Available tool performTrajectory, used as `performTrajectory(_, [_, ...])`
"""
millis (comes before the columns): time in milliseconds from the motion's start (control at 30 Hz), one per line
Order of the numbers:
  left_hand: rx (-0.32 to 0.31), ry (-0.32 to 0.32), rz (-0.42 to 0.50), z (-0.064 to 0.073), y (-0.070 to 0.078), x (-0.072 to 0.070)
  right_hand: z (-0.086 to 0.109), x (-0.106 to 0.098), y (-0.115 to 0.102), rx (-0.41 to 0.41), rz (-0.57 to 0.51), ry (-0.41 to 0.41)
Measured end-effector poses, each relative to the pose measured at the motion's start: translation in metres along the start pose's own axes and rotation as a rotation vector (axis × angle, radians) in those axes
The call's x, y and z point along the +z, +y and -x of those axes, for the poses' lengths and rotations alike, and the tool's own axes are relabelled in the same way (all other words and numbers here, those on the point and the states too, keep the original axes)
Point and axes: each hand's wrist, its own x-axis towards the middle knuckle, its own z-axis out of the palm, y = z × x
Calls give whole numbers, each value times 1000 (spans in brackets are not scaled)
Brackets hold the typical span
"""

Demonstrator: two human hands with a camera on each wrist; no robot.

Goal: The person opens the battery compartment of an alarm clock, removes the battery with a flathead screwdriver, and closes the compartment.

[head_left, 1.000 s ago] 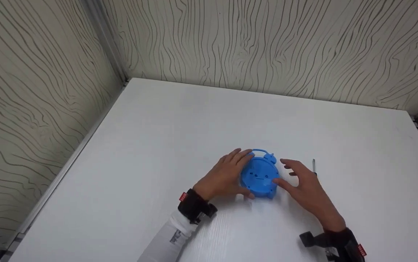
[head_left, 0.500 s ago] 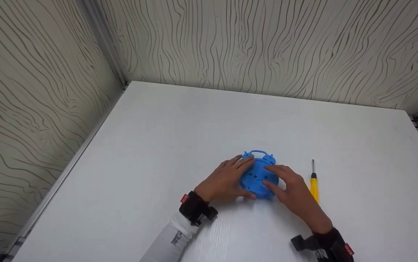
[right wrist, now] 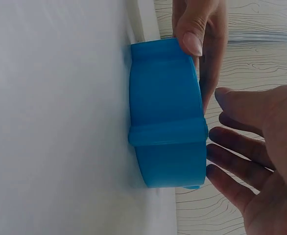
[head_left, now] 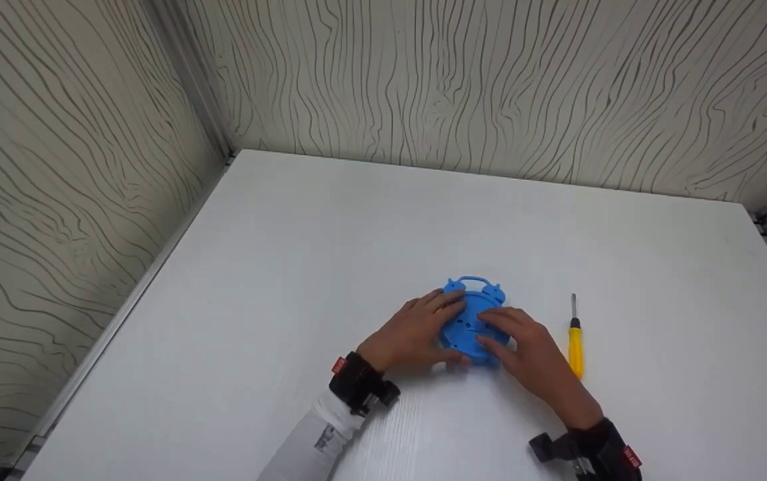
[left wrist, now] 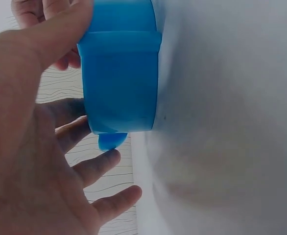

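Observation:
A blue toy-like alarm clock [head_left: 462, 339] with two bells and a top handle lies flat on the white table, its back with small holes facing up. My left hand [head_left: 411, 335] holds its left side, fingers over the upper edge and thumb by the lower edge. Over the right half of the back hovers my right hand [head_left: 532, 351], thumb and fingers bent loosely and spread apart. In the right wrist view, the fingertips of the right hand [right wrist: 256, 147] come right up to the edge of the clock's back. Part of that back is hidden under both hands.
A screwdriver [head_left: 576, 347] with a yellow handle lies to the right of the right hand, its tip pointing away. Wood-grain panels [head_left: 464, 87] rise behind the white table [head_left: 330, 227] and along its left side.
My right hand has moved left from beside the clock to over its back, uncovering the screwdriver's yellow handle. The left hand keeps its hold, and the clock stays almost in place.

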Motion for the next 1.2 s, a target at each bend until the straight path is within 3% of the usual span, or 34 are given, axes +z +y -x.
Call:
performTrajectory(233, [12, -1, 22, 1, 2, -2, 1, 7, -1, 9, 49, 13])
performTrajectory(633, [-2, -23, 61, 0, 2, -1, 1, 19, -4, -59, 152, 152])
performTrajectory(833, [13, -21, 64, -1, 0, 2, 1, 20, -5, -40, 148, 163])
performTrajectory(1200, [-18, -36, 73, -1, 1, 0, -2, 22, -8, 32, 105, 137])
